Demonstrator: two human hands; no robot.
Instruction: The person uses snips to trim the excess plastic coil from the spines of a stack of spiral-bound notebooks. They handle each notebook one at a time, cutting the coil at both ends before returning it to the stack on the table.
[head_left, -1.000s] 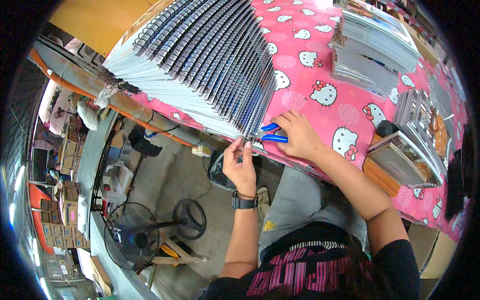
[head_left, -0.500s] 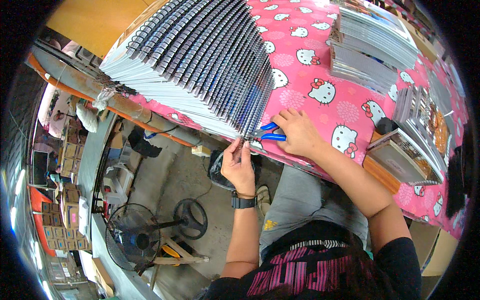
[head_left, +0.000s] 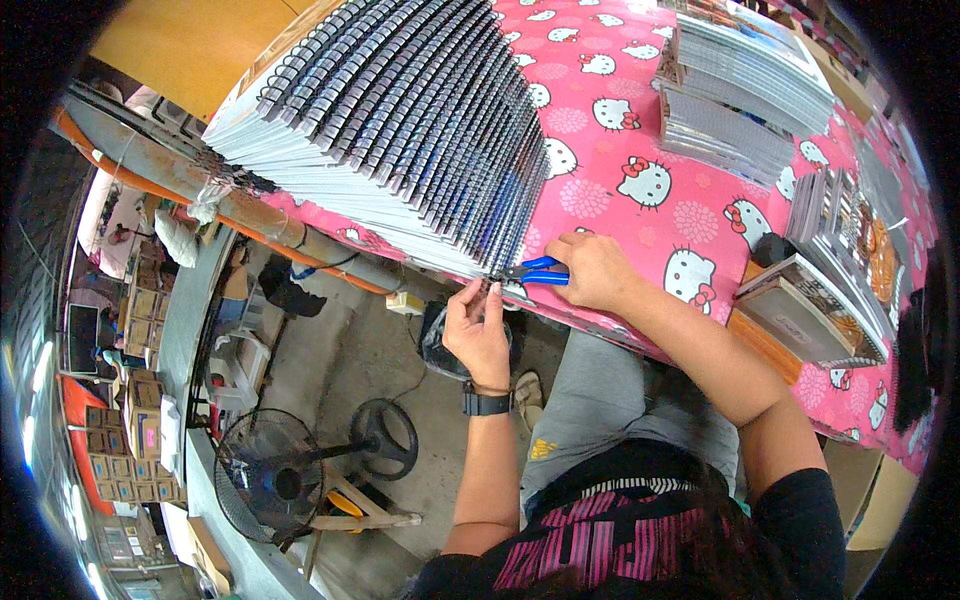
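Note:
A tall stack of spiral-bound books leans along the left part of the table, dark coils facing up. My right hand grips blue-handled pliers, whose jaws reach the coil end at the stack's near corner. The two handles lie close together. Just below the jaws, my left hand has its thumb and fingertips raised to the same corner. Those fingertips seem to pinch the coil end or the book's corner; what is between them is too small to make out. A dark watch sits on the left wrist.
Pink patterned cloth covers the table. Paper stacks stand at the far right, with more bound books nearer on the right. Below the table's left edge are a black fan and a black bag on the floor.
The pliers' handles have drawn closer together in my right hand. My left hand stays at the stack's corner almost unmoved.

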